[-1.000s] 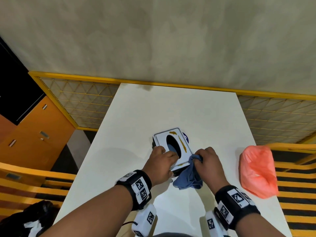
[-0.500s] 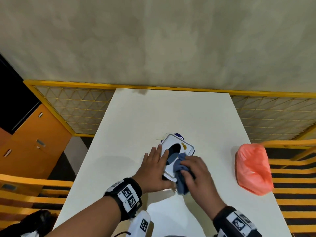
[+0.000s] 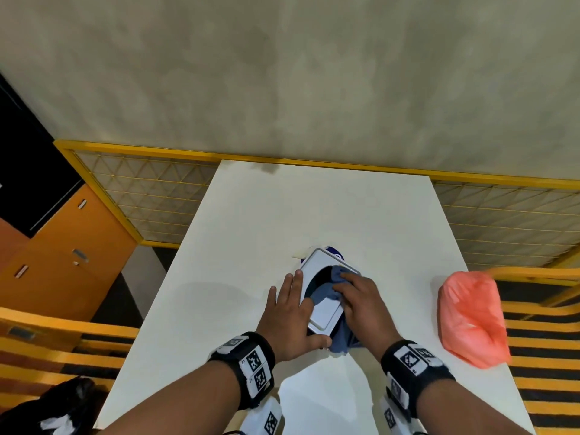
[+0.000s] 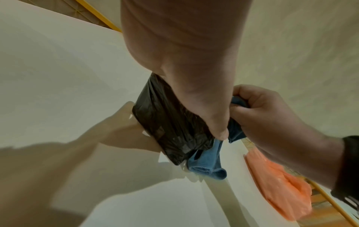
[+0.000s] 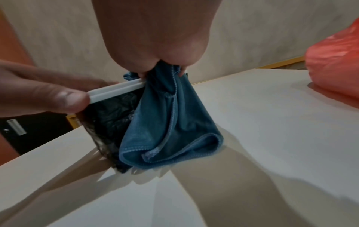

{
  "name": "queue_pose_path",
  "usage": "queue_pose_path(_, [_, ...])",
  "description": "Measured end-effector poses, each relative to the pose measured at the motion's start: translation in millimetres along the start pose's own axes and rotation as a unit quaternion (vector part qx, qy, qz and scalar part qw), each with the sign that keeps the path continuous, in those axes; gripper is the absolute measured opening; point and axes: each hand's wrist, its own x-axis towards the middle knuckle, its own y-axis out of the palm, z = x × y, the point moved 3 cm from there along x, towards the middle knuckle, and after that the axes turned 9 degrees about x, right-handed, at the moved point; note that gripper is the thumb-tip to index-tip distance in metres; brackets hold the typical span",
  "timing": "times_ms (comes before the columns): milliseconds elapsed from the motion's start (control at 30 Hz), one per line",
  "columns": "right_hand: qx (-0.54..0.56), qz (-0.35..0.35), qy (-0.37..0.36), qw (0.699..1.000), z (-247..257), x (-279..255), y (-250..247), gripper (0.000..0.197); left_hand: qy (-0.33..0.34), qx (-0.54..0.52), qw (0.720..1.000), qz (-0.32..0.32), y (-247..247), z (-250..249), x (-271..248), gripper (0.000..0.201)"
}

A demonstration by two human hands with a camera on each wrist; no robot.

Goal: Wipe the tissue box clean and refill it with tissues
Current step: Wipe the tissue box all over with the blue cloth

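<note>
Pressing too hard with the cloth (image 3: 326, 291) could skid the box (image 3: 324, 310) out from under your left hand (image 3: 287, 318), which only braces it with flat, straight fingers along the side and the thumb at the near corner. Loose cloth hanging off the near edge might also snag in the opening. Your right hand (image 3: 365, 304) lies palm-down on the lid, fingers curled round the bunched cloth. The box sits directly between both hands; the orange bag (image 3: 469, 318) lies well off to your right.
</note>
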Motion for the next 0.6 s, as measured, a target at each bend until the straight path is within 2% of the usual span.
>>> queue_pose_path(133, [0.011, -0.051, 0.015, 0.999, 1.6, 16.3, -11.6, 0.024, 0.000, 0.000, 1.000, 0.001, -1.1, -0.3, -0.2, 0.080])
queue_pose_path(233, [0.034, -0.098, 0.092, 0.990, -10.6, 22.8, -27.5, 0.033, 0.002, -0.003, 1.000, 0.005, -1.5, -0.1, -1.4, 0.077])
queue_pose_path(300, [0.031, -0.119, 0.068, 0.990, -3.2, 19.7, -42.1, 0.035, -0.001, -0.003, 1.000, 0.008, -2.8, -0.3, -1.1, 0.077])
queue_pose_path(367, [0.034, -0.088, -0.016, 0.995, 21.6, 8.0, -45.8, 0.034, -0.007, -0.001, 1.000, 0.008, -3.5, -0.4, -0.4, 0.080])
queue_pose_path(433, [0.048, -0.011, -0.088, 0.995, 47.9, -13.4, -31.5, 0.035, -0.008, -0.004, 1.000, 0.007, -1.9, -0.4, 0.2, 0.087])
queue_pose_path(533, [0.029, 0.078, -0.116, 0.990, 63.9, -40.5, -0.9, 0.030, 0.003, -0.002, 1.000, 0.009, -0.6, 0.0, 1.3, 0.105])
queue_pose_path(600, [0.022, 0.080, -0.100, 0.992, 59.2, -41.1, 6.1, 0.030, 0.001, -0.004, 1.000, 0.008, 0.6, 0.2, 1.9, 0.106])
